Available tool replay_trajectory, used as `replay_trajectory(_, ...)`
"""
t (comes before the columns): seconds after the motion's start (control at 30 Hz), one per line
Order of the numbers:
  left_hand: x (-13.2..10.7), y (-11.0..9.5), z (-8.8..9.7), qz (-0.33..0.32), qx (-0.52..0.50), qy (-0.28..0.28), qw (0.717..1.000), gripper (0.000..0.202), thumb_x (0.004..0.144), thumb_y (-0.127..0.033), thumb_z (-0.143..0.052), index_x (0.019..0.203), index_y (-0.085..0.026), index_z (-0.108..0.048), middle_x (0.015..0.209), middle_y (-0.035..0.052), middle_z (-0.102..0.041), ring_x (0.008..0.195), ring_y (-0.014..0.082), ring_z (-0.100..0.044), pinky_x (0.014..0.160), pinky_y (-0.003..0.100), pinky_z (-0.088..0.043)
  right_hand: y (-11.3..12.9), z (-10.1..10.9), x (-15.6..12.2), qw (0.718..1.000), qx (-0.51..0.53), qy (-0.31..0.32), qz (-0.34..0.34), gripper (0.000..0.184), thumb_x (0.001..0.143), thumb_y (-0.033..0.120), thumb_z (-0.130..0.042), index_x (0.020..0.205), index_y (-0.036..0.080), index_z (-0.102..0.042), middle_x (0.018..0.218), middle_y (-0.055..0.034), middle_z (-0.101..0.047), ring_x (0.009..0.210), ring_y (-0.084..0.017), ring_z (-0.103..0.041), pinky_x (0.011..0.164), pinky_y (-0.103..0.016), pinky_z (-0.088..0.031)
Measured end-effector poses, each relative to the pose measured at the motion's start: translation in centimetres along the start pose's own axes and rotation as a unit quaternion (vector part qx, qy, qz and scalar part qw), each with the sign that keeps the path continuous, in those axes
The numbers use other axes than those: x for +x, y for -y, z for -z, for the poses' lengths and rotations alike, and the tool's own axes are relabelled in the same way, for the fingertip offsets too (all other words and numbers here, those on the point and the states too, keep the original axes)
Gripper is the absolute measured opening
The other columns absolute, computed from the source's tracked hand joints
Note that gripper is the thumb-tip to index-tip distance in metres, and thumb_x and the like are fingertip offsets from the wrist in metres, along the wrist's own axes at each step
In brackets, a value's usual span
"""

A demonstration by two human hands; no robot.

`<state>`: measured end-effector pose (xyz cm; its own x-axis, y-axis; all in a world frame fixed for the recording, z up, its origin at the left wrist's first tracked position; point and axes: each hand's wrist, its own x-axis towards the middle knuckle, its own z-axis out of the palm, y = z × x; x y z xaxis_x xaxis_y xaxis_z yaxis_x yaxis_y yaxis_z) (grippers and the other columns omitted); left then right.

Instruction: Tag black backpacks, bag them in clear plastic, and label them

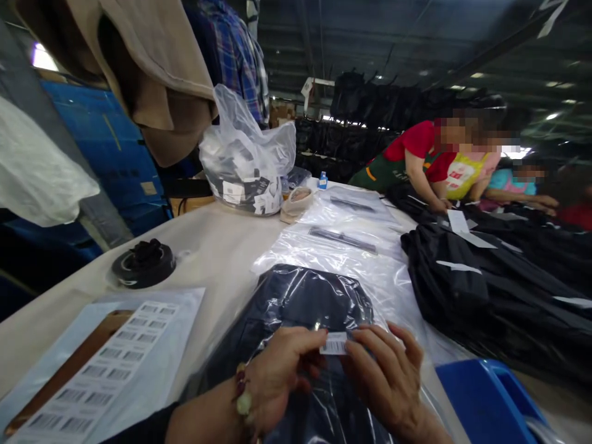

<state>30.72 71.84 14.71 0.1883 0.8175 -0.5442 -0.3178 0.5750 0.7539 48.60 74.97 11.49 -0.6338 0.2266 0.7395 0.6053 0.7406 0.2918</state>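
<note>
A small white barcode sticker (335, 343) is stretched between my two hands, above a black folded garment in a clear plastic bag (305, 296). My left hand (282, 370), with a beaded bracelet at the wrist, pinches the sticker's left end between thumb and finger. At its right end, the fingers of my right hand (388, 376) are closed on the sticker. To the left lies a sheet of barcode stickers (111, 364), on top of a pale plastic sleeve (178, 345) with a brown strip showing beneath.
A black tape roll (144, 264) sits on the table (217, 246) at left. Farther back stands a clear bag of labels (250, 166). Flat plastic bags (342, 228) lie ahead. Black garments (485, 290) are piled at right, near a blue plastic bin (490, 401). Several people work beyond.
</note>
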Motion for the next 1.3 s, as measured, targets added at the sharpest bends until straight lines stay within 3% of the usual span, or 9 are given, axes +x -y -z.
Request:
replay_trajectory(0.27,1.1,0.6,-0.2,-0.034,0.064,-0.064,0.995,0.025,0.053,-0.035,-0.065,0.063,-0.015,-0.053,0.054,-0.0028,-0.049,0.052,0.0097,-0.041,0.050,0.024,-0.026,0.6,0.1,-0.9,0.999,0.022,0.037,0.004,0.020,0.080,0.015,-0.057,0.099,0.019,-0.057,0.090,-0.0045,-0.069,0.097,-0.020,-0.060,0.097,-0.044,-0.032)
replay_trajectory(0.43,1.8,-1.8,0.4,-0.179,0.195,-0.130,0.955,0.016,0.057,-0.030,-0.062,0.057,-0.016,-0.054,0.052,-0.0038,-0.048,0.052,0.0096,-0.040,0.052,0.024,-0.030,-0.2,-0.8,-0.4,0.991,0.087,0.060,-0.083,0.026,0.082,0.014,-0.053,0.108,0.021,-0.056,0.099,-0.0050,-0.067,0.097,-0.020,-0.058,0.092,-0.042,-0.038)
replay_trajectory(0.5,2.1,-3.2,0.8,-0.224,0.249,-0.116,0.935,0.015,0.061,-0.030,-0.061,0.059,-0.016,-0.057,0.056,-0.0032,-0.052,0.055,0.0103,-0.043,0.054,0.024,-0.031,-1.0,-0.8,0.6,0.952,0.194,0.065,-0.226,0.022,0.084,0.020,-0.051,0.105,0.021,-0.057,0.096,-0.0050,-0.066,0.090,-0.019,-0.060,0.080,-0.036,-0.046)
replay_trajectory(0.57,2.3,-4.1,0.9,-0.235,0.290,-0.084,0.924,0.012,0.063,-0.028,-0.060,0.061,-0.016,-0.058,0.058,-0.0030,-0.053,0.057,0.0106,-0.045,0.054,0.024,-0.032,-1.9,-0.7,2.0,0.864,0.321,0.088,-0.377,0.019,0.084,0.030,-0.051,0.098,0.022,-0.060,0.091,-0.0035,-0.066,0.084,-0.018,-0.060,0.071,-0.031,-0.048)
replay_trajectory(0.67,2.7,-4.4,0.6,-0.241,0.331,-0.051,0.911,0.009,0.065,-0.024,-0.059,0.062,-0.016,-0.060,0.057,-0.0034,-0.052,0.056,0.0099,-0.043,0.053,0.023,-0.030,-2.7,-0.5,4.3,0.757,0.440,0.171,-0.452,0.023,0.079,0.038,-0.055,0.093,0.022,-0.063,0.084,-0.0009,-0.066,0.077,-0.017,-0.060,0.067,-0.029,-0.046)
replay_trajectory(0.83,3.8,-3.4,0.4,-0.263,0.350,-0.056,0.897,0.007,0.065,-0.021,-0.057,0.062,-0.016,-0.060,0.056,-0.0030,-0.052,0.056,0.0104,-0.043,0.053,0.023,-0.031,-2.8,-1.8,5.7,0.719,0.500,0.241,-0.418,0.016,0.074,0.033,-0.057,0.074,0.020,-0.065,0.067,0.0019,-0.062,0.064,-0.014,-0.054,0.059,-0.026,-0.040)
replay_trajectory(1.0,4.5,-2.9,1.1,-0.240,0.378,-0.111,0.887,0.014,0.068,-0.025,-0.060,0.077,-0.014,-0.062,0.069,0.0031,-0.063,0.067,0.0163,-0.056,0.062,0.027,-0.040,-3.3,-3.9,5.2,0.723,0.498,0.262,-0.399,0.010,0.072,0.027,-0.057,0.072,0.020,-0.064,0.068,0.0025,-0.062,0.067,-0.014,-0.054,0.064,-0.027,-0.040)
replay_trajectory(1.13,3.8,-1.3,1.8,-0.281,0.488,-0.193,0.804,0.052,0.076,-0.027,-0.059,0.122,-0.009,-0.043,0.102,0.0133,-0.063,0.086,0.0233,-0.059,0.079,0.037,-0.045,-4.2,-5.9,4.5,0.735,0.466,0.269,-0.413,0.006,0.069,0.019,-0.056,0.066,0.019,-0.061,0.063,0.0034,-0.059,0.064,-0.014,-0.053,0.064,-0.027,-0.039)
replay_trajectory(1.3,2.2,3.3,1.9,-0.322,0.672,0.008,0.667,0.029,0.081,-0.016,-0.053,0.109,-0.013,-0.056,0.114,0.0137,-0.059,0.112,0.0288,-0.050,0.095,0.045,-0.040,-4.3,-8.0,3.3,0.729,0.448,0.276,-0.437,0.006,0.069,0.018,-0.056,0.064,0.018,-0.059,0.059,0.0035,-0.056,0.059,-0.013,-0.050,0.059,-0.027,-0.037)
